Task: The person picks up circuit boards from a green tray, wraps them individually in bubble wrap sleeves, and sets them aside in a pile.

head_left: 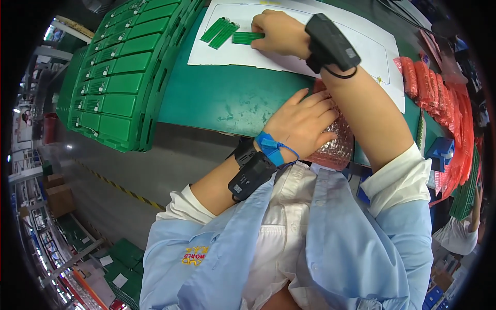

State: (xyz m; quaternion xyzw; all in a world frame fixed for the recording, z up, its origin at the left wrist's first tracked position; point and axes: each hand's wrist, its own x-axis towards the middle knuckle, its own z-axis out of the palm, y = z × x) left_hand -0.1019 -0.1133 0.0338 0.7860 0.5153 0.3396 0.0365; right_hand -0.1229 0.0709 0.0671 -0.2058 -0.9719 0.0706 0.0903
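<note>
My right hand [281, 33] reaches across the white sheet, its thumb and fingers closed on the end of a narrow green circuit board strip [245, 38]. Two similar green strips, a left one [214, 30] and a nearer one [224, 36], lie slanted side by side just left of it. Close to the table's front edge, my left hand [299, 124] rests palm down on a red bubble-wrap bag [336, 142]. Its fingers are spread, with the fingertips partly behind my right forearm. A blue strap [269, 148] circles my left wrist, and each arm carries a black device.
Stacked green trays [121, 103] with lidded slots stand left of the green table [206, 98]. Red bubble-wrap bags [431, 82] pile up at the right, near a blue box [440, 154]. Another person's white sleeve [457, 236] shows at far right. Black cables lie top right.
</note>
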